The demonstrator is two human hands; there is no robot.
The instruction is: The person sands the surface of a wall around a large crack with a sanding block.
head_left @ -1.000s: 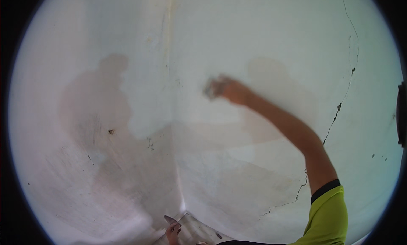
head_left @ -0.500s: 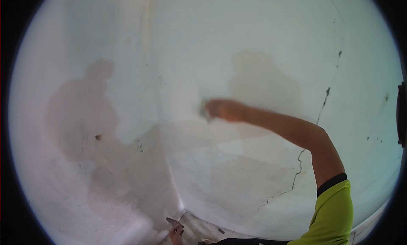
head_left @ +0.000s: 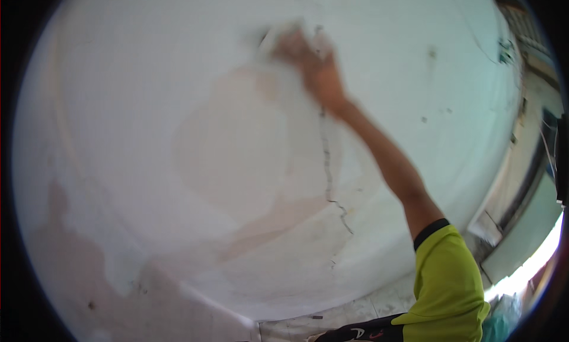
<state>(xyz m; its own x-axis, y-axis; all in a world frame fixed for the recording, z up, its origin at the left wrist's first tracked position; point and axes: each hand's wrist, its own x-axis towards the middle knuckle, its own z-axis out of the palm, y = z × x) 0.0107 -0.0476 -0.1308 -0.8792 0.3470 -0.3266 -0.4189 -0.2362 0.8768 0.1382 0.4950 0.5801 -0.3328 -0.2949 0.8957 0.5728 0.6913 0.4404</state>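
My right hand is raised high against the pale wall, its arm stretched up from the lower right. Motion smears the fingers, which close around a pale, flat piece held at the wall's surface. Its exact kind cannot be made out. Just below the wrist, a dark jagged crack runs down the wall. My left hand is outside the picture.
A wall corner meets the tiled floor at the bottom, where a small dark piece lies. On the right are a doorway with bright light, a greenish plastic bag and green wiring on the wall.
The view has swung to the right. My right hand has moved up and right along the wall with the pale piece. My left hand, earlier holding a flat grey tool, has left the picture.
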